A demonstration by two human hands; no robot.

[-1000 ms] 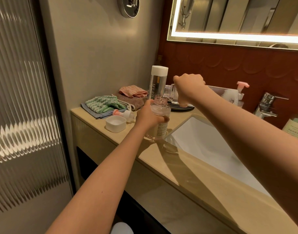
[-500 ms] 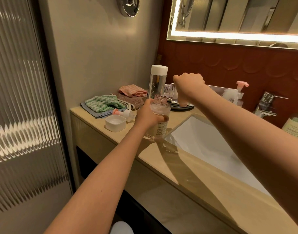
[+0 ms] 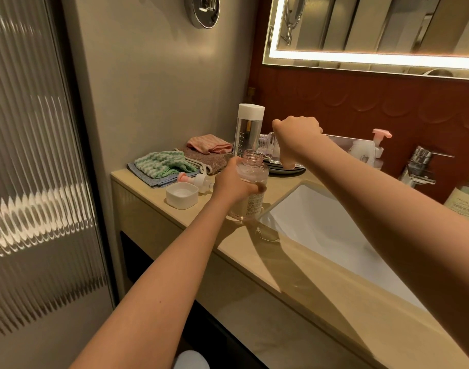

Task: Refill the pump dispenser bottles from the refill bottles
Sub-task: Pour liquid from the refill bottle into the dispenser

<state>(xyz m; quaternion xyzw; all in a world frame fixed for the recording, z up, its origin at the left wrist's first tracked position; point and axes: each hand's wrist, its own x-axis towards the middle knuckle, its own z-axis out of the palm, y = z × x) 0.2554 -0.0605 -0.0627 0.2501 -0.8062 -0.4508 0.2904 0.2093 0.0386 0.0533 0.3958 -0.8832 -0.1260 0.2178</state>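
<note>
Two hands share the pour: the left hand (image 3: pixel 232 181) grasps the open dispenser bottle (image 3: pixel 250 182) standing on the counter (image 3: pixel 294 265) at the sink's (image 3: pixel 334 225) nine o'clock. The right hand (image 3: pixel 294 139) grips the refill bottle (image 3: pixel 268 145) tipped sideways, mouth over the neck. Filling looks underway; next likely calls for a steady tilt and watching the level.

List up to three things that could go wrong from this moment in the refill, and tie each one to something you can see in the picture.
1. Spill: the refill bottle in the right hand is tipped nearly flat over the narrow neck of the open dispenser bottle, so liquid may miss it.
2. Tip-over: the dispenser bottle stands at the edge of the sink, steadied only by the left hand.
3. The pump head lying on the counter could roll off or pick up dirt.
</note>
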